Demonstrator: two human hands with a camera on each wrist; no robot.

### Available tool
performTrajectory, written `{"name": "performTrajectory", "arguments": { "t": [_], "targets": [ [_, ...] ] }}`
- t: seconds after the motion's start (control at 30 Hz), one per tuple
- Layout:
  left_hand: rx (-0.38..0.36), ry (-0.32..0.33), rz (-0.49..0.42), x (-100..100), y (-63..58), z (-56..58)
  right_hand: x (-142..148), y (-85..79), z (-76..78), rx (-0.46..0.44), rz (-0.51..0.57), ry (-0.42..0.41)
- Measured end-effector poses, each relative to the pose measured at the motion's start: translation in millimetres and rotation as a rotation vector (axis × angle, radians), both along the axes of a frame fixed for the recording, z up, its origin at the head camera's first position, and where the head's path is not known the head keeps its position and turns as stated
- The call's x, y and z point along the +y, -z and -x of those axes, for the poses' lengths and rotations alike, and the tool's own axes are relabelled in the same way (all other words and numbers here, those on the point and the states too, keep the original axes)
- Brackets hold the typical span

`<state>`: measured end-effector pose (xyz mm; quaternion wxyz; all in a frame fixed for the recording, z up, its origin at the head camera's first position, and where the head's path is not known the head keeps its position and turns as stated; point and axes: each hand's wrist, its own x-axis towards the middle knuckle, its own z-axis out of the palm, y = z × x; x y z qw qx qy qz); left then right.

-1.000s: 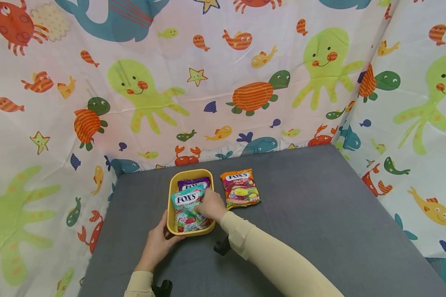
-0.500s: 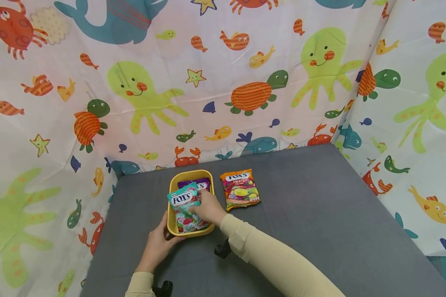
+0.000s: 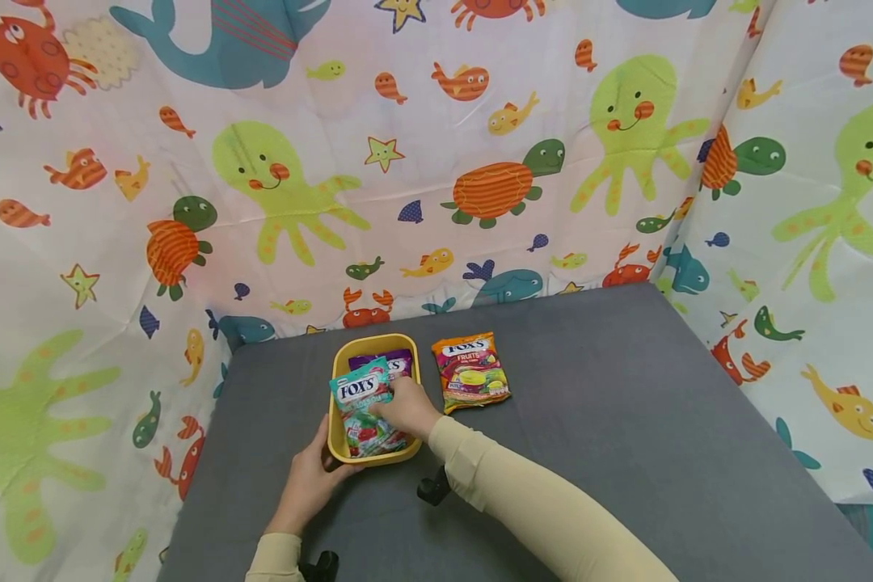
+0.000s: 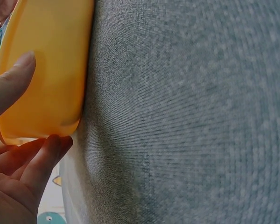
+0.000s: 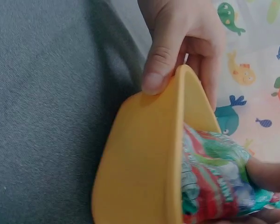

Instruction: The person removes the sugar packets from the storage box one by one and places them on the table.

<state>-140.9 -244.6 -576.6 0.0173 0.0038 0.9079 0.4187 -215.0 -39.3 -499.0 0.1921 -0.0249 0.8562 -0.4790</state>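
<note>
A yellow plastic tub (image 3: pixel 338 432) stands on the grey table. My left hand (image 3: pixel 309 477) holds its near left corner, with the thumb on the near wall and the fingers round the left side, as the left wrist view also shows. Inside the tub, my right hand (image 3: pixel 406 408) grips a teal bag of Fox's candy (image 3: pixel 364 408) by its right side, thumb on the front. The teal bag leans toward the tub's left rim. Behind it lies a purple Fox's candy bag (image 3: pixel 400 361), partly covered by the teal one. The right wrist view shows the crinkled lower end of the teal bag (image 5: pixel 214 172) within the tub.
An orange Fox's Fruits candy bag (image 3: pixel 471 372) lies flat on the table (image 3: pixel 589 404), just right of the tub. A white curtain (image 3: pixel 422 129) printed with sea animals hangs behind the table and along both its sides.
My right hand has shifted the teal candy bag slightly to the left and tilted its top toward the tub's left rim. The left hand and the tub stay in place.
</note>
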Motion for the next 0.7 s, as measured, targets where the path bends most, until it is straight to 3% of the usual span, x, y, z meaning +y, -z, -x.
{"name": "performTrajectory", "arguments": {
  "t": [0.3,0.7],
  "targets": [
    [-0.011,-0.010,-0.009,2.1,-2.1,-0.3,6.9,-0.3,5.0,0.022,0.103,0.037],
    [-0.010,-0.007,-0.022,0.5,-2.5,-0.2,25.9,-26.6,8.4,-0.009,0.218,0.021]
  ]
}}
